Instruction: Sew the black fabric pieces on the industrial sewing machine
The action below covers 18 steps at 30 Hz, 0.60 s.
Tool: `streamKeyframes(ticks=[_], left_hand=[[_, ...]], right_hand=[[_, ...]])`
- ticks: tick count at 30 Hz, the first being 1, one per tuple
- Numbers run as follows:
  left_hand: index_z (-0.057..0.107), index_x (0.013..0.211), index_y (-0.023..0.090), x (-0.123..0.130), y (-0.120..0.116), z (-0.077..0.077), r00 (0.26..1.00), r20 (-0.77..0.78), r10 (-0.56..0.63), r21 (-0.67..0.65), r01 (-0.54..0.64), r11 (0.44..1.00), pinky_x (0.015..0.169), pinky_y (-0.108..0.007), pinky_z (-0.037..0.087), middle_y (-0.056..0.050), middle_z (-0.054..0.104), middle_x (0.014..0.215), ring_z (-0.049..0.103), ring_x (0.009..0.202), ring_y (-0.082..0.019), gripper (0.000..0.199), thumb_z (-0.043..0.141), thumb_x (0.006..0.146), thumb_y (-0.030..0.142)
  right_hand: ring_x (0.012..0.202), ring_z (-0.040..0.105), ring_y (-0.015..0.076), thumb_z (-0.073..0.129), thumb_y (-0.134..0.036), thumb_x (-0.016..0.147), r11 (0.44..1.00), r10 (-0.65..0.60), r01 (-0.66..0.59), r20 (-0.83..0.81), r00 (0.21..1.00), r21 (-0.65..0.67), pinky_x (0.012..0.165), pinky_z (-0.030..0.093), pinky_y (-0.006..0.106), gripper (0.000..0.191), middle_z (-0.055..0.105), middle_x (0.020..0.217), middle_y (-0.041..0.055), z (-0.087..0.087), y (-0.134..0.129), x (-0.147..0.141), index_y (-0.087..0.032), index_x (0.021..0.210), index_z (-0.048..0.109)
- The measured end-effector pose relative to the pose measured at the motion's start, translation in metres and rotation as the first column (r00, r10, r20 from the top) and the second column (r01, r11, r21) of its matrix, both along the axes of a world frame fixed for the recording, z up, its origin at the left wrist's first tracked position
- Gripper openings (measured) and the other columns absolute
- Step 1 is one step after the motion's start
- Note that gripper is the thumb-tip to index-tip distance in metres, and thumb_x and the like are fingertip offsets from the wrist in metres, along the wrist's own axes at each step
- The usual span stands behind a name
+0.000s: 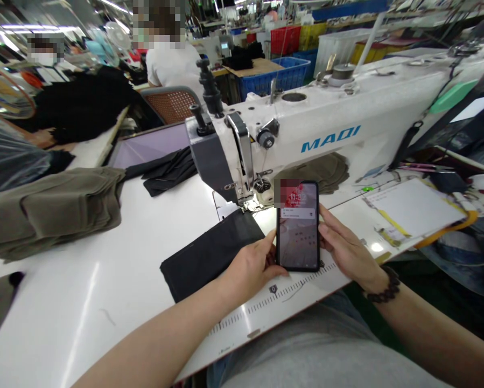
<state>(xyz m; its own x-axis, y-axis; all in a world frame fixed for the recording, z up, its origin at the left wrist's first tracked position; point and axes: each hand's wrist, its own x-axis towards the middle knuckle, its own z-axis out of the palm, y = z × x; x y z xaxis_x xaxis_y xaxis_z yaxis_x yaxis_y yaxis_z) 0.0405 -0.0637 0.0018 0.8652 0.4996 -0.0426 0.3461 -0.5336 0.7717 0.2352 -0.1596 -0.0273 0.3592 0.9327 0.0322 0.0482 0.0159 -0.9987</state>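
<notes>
A smartphone stands upright between my two hands, its lit screen towards me. My left hand grips its lower left edge with the fingers closed round it. At its right edge my right hand has its fingers closed against the side; a dark bead bracelet circles that wrist. Just behind my left hand a folded black cloth piece lies on the white table. One end of it reaches the needle area of the white sewing machine, partly hidden by the phone.
At the left rests a stack of olive cloth pieces. More black cloth lies behind the machine head. A notepad sits at the right. Farther back are a seated person, a blue crate and a heap of black fabric.
</notes>
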Motion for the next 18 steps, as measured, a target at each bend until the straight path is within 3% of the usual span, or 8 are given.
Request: streamKeyframes(ticks=[8, 18], left_hand=[[0.038, 0.124, 0.021, 0.0001, 0.0003, 0.0007, 1.0, -0.012, -0.003, 0.0, 0.003, 1.0, 0.062, -0.023, 0.046, 0.002, 0.058, 0.078, 0.056, 0.067, -0.013, 0.061, 0.068, 0.071, 0.027], [0.039, 0.124, 0.021, 0.0002, 0.0009, 0.0013, 1.0, -0.028, -0.008, -0.016, 0.007, 1.0, 0.063, -0.023, 0.045, 0.002, 0.058, 0.08, 0.056, 0.068, -0.013, 0.06, 0.068, 0.071, 0.027]], right_hand=[[0.117, 0.043, 0.0222, 0.04, -0.044, 0.087, 0.999, -0.018, 0.019, 0.027, 0.999, -0.028, 0.096, 0.039, 0.043, 0.056, 0.045, 0.131, 0.001, -0.0044, -0.0012, 0.0005, -0.028, 0.137, 0.023], [0.123, 0.034, 0.0218, 0.039, -0.043, 0.088, 1.0, 0.012, -0.012, 0.013, 1.0, 0.001, 0.103, 0.029, 0.045, 0.053, 0.041, 0.134, 0.0011, 0.0038, 0.0002, -0.0029, -0.028, 0.136, 0.026]])
